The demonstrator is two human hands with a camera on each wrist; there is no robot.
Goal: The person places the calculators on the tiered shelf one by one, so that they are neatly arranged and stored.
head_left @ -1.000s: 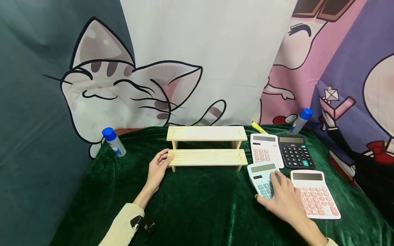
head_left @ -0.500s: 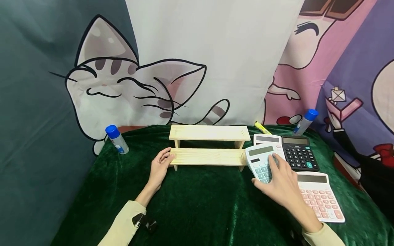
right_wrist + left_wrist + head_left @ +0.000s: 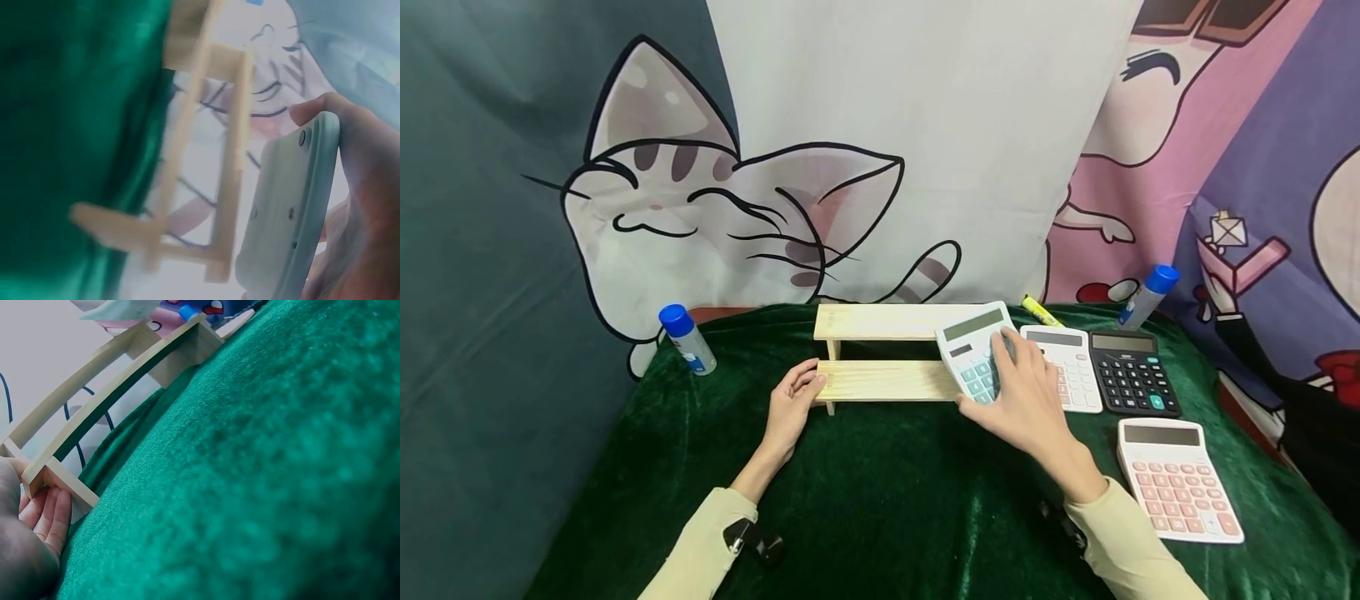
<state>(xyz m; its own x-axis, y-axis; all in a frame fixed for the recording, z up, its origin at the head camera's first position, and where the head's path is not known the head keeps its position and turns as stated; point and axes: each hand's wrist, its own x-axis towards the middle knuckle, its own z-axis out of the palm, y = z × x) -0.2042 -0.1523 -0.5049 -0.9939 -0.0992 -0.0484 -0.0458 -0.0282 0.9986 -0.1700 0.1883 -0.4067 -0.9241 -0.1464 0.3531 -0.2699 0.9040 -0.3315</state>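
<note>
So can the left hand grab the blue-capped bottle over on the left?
Probably yes: in the head view, only green cloth shows between the left hand and the blue-capped bottle. But it holds the wooden shelf, so it would likely have to let go first.

Four calculators [image 3: 970, 340], two bottles [image 3: 688, 340], one rack [image 3: 883, 381]

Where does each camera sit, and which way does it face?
Head: on the head, looking forward and down at the wooden shelf; left hand, right hand and sleeves show.
Left wrist: on that wrist, looking along the shelf; left hand shows.
Right wrist: on that wrist, looking at the blue calculator and shelf; right hand shows.
Head and right wrist share the calculator.
</note>
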